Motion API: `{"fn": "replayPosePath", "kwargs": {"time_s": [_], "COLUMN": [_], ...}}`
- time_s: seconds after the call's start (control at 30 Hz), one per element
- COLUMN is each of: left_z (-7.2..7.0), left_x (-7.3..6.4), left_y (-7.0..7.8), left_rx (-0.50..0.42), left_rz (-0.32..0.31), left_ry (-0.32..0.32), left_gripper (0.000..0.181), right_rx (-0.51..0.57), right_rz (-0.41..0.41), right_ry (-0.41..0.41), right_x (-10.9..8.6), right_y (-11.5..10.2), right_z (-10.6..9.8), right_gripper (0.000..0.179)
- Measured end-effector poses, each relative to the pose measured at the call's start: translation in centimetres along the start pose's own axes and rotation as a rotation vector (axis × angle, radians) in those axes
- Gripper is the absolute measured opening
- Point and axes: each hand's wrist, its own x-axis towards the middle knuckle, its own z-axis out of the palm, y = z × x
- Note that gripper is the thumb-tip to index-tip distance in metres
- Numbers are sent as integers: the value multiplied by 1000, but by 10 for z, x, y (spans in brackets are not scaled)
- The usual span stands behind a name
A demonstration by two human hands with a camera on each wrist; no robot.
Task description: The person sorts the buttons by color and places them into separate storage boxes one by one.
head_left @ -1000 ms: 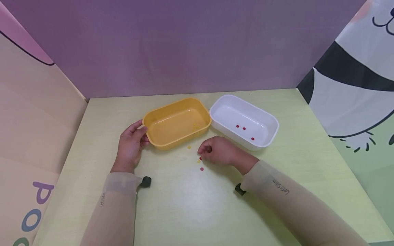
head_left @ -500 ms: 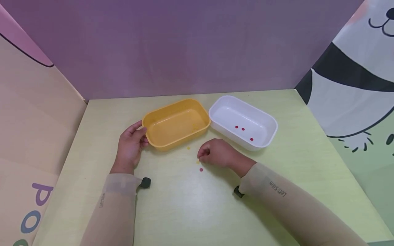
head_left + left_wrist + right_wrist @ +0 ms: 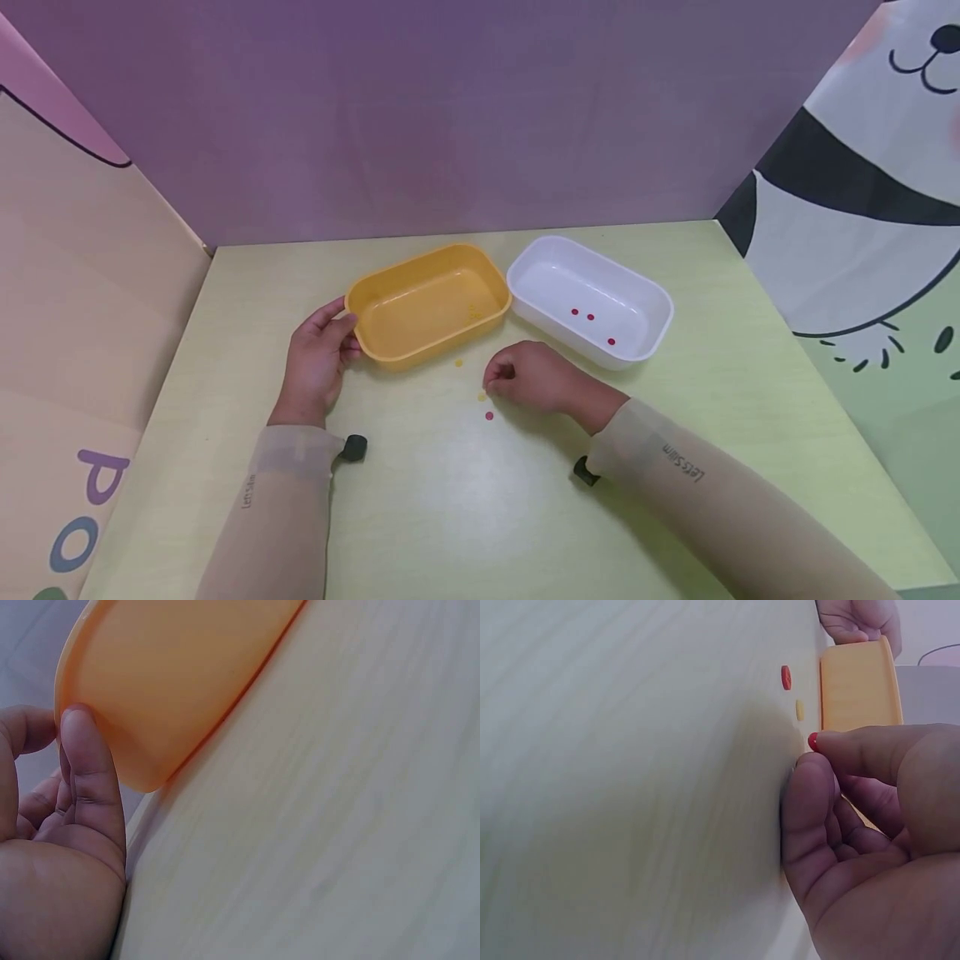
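My left hand [image 3: 315,362] grips the left end of a yellow plastic tray [image 3: 427,350], thumb over the rim and fingers outside, as the left wrist view also shows. My right hand [image 3: 536,375] is low over the table in front of the trays, its thumb and index finger together at a small red button [image 3: 814,741]. In the head view that button is hidden by the fingers. Beside the fingertips lies a yellow button [image 3: 482,397], with another red button [image 3: 490,416] nearer the front. A second yellow button [image 3: 458,363] is close to the yellow tray.
A white tray [image 3: 637,287] stands right of the yellow one, their ends touching or nearly so; red buttons [image 3: 590,317] lie in it. A few yellow buttons [image 3: 474,313] sit in the yellow tray's right end. A purple wall [image 3: 465,125] rises behind the table.
The red button seen at my right fingertips a second ago is now covered by them in the head view. My left hand keeps its grip, and the trays stay in place.
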Motion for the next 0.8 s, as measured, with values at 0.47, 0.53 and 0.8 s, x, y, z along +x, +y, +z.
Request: {"fn": "replayPosePath", "kwargs": {"time_s": [0.47, 0.53, 0.8], "left_z": [1, 1, -1], "left_x": [0, 0, 1], "left_y": [-2, -2, -2], "left_rx": [-6, -6, -5], "left_rz": [3, 6, 13], "left_ry": [3, 1, -4], "left_gripper": [41, 41, 42], "right_rx": [108, 138, 238], "right_rz": [53, 54, 59], "right_ry": [-7, -15, -31], "right_x": [-4, -5, -12], "right_y": [7, 8, 0], "right_z": [-2, -3, -17], "right_gripper": [14, 14, 10]}}
